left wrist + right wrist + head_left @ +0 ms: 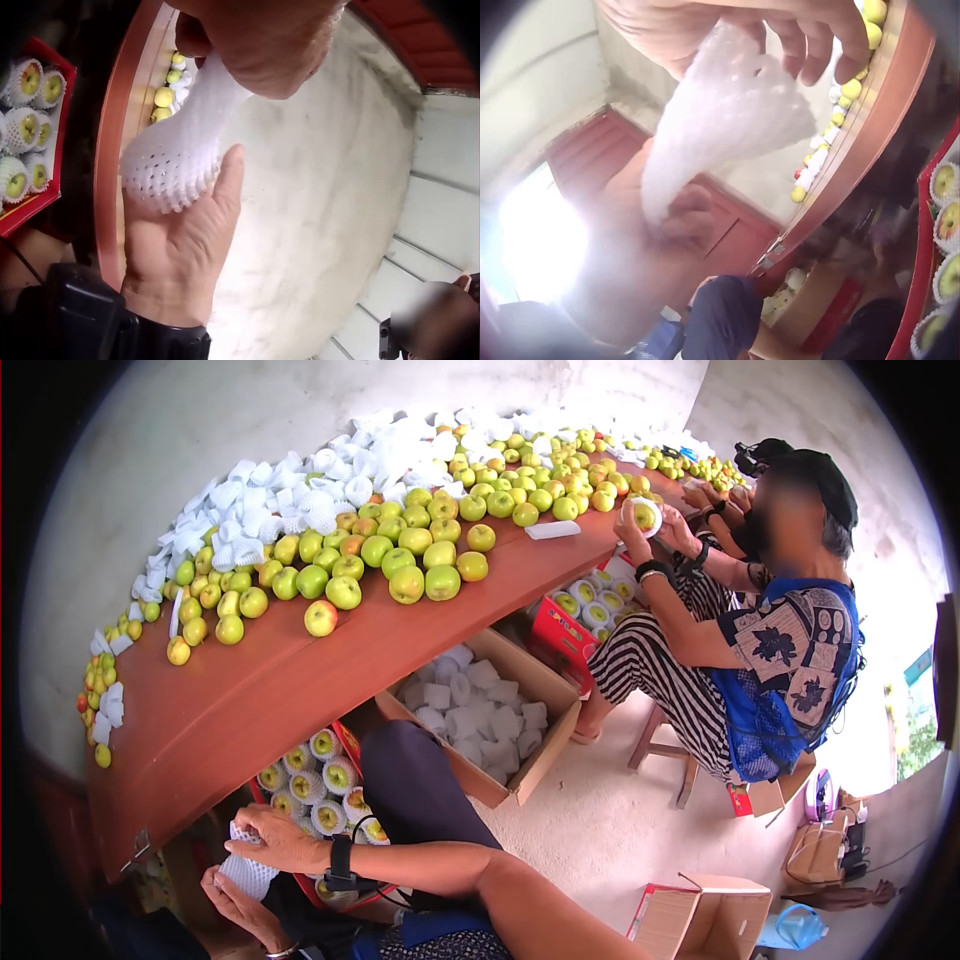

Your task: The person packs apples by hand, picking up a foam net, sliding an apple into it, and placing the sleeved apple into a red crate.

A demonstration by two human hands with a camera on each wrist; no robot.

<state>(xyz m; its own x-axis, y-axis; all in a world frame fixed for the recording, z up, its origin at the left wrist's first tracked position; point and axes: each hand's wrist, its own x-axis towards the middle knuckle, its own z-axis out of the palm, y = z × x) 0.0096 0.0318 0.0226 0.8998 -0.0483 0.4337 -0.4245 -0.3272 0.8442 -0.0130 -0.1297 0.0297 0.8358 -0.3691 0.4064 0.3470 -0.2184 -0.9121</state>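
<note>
A white foam net (248, 868) stretches between the two hands at the lower left of the head view. The right hand (278, 842) is on its upper side; the left hand (243, 910) holds it from below. In the left wrist view the wide, rounded mesh end (169, 176) lies in the left palm (180, 244), thumb alongside, fingers mostly hidden. The right hand (262, 49) grips the narrow end. The right wrist view shows the right hand (649, 251), blurred, pinching one end of the net (720, 105), with the left hand (757, 26) above. Whether the net holds anything inside, I cannot tell.
Apples (343, 592) and foam nets (240, 510) cover much of the brown table (290, 660). Below are a red-edged box of netted apples (328, 817) and a carton of foam pieces (560, 745). Another person (790, 650) sits at right, holding an apple (645, 515).
</note>
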